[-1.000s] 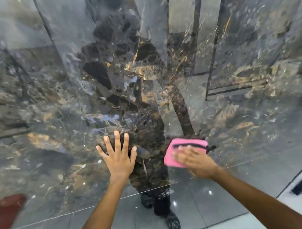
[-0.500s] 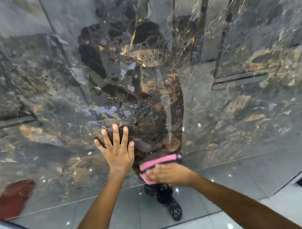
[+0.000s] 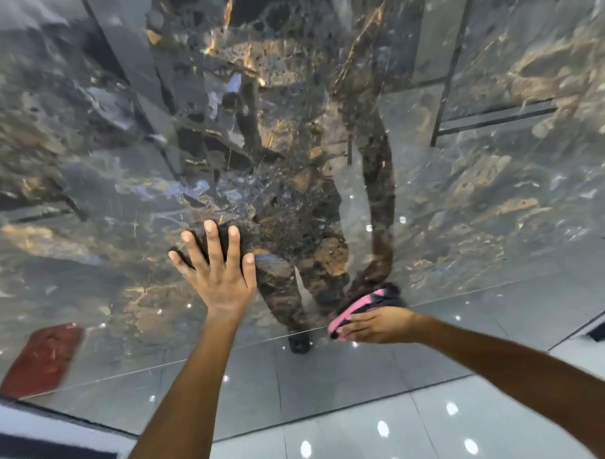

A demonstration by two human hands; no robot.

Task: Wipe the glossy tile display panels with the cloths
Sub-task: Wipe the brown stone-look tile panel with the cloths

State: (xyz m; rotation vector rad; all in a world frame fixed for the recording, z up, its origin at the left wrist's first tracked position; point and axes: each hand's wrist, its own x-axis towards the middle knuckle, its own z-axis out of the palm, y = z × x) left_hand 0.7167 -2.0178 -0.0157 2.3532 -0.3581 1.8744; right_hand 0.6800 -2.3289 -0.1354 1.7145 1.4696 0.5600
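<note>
A big glossy dark marble tile panel with gold and grey veins fills the head view. My left hand lies flat on it near the middle, fingers spread and straight. My right hand presses a pink cloth with a dark trim against the panel, close to its bottom edge. The fingers point left across the cloth, and most of the cloth is hidden under them.
The panel mirrors a standing person and metal racks. A red patch shows low on the left of the panel. Below the panel lies a shiny grey tiled floor, and a white strip with a dark stripe runs at bottom left.
My right hand has slid the pink cloth down to the panel's lower edge, first leftward and then back to the right. My left hand has stayed flat in the same spot.
</note>
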